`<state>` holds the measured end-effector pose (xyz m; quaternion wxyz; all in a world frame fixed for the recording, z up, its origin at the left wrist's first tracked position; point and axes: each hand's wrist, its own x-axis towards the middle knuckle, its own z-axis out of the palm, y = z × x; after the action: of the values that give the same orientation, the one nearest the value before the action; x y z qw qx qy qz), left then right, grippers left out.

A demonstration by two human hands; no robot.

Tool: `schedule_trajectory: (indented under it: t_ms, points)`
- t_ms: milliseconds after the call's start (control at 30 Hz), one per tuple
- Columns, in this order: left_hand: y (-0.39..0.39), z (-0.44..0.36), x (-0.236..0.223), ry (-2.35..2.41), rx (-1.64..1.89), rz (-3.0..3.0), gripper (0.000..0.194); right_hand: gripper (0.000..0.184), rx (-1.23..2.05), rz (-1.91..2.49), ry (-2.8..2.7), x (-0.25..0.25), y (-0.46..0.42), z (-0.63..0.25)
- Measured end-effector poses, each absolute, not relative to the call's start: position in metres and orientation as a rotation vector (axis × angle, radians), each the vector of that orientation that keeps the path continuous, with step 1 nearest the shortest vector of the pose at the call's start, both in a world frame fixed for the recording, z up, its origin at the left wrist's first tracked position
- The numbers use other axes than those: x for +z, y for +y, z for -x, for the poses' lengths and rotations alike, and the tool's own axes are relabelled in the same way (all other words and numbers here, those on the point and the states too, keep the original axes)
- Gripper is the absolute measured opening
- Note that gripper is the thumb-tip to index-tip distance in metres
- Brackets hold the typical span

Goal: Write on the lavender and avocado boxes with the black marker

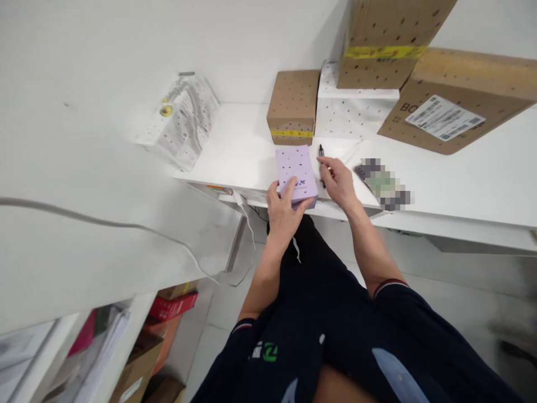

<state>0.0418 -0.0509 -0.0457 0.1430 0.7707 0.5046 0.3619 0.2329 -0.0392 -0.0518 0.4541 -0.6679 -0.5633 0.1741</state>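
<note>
A small purple box with dark specks and printing lies near the front edge of the white desk. My left hand grips its near end, with fingers over the top and left side and the thumb at the near right corner. Just right of the box is a black pen, pointing away from me. My right hand has its curled fingers and thumb around the pen, hiding part of its barrel. Behind the purple box stands a brown carton with yellow tape.
A white box carries a tall brown carton; a labelled brown carton leans at right. A pixelated item lies right of my hand. A clear plastic-wrapped package stands left. A white cable crosses the left side.
</note>
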Motion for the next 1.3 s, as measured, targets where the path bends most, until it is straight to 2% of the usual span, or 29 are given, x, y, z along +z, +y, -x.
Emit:
schedule_trajectory:
  t_ms: [167,367,467,633,733,800,1000,1200,1300]
  points:
    - [-0.048,-0.058,-0.05,1.521,1.073,-2.291,0.062,0.05,0.148,2.276,-1.871,-0.053,-0.009,-0.264]
    - [-0.041,-0.065,-0.052,1.499,1.146,-2.307,0.06,0.039,0.018,2.232,-2.248,-0.053,-0.004,-0.274]
    - [-0.041,-0.067,-0.053,1.469,1.177,-2.298,0.052,0.033,-0.017,2.145,-2.074,-0.062,-0.008,-0.287]
    - [-0.045,-0.07,-0.055,1.475,1.444,-2.417,0.035,0.011,0.066,1.728,-1.045,-0.063,-0.012,-0.301]
    - [-0.041,-0.073,-0.048,1.377,1.486,-2.518,0.027,0.018,0.213,1.316,-0.664,-0.041,-0.01,-0.288]
    - [-0.037,-0.076,-0.038,1.337,1.377,-2.612,0.029,0.022,0.341,1.146,-0.619,-0.021,-0.009,-0.271]
    - [-0.027,-0.085,-0.017,1.343,0.971,-2.766,0.06,0.024,0.669,1.065,-0.771,0.016,-0.003,-0.222]
    - [-0.022,-0.085,-0.029,1.336,1.066,-2.723,0.058,0.02,0.692,1.149,-0.936,0.016,0.019,-0.198]
    - [-0.02,-0.083,-0.03,1.299,1.085,-2.706,0.053,0.024,0.741,1.221,-0.914,0.014,0.025,-0.191]
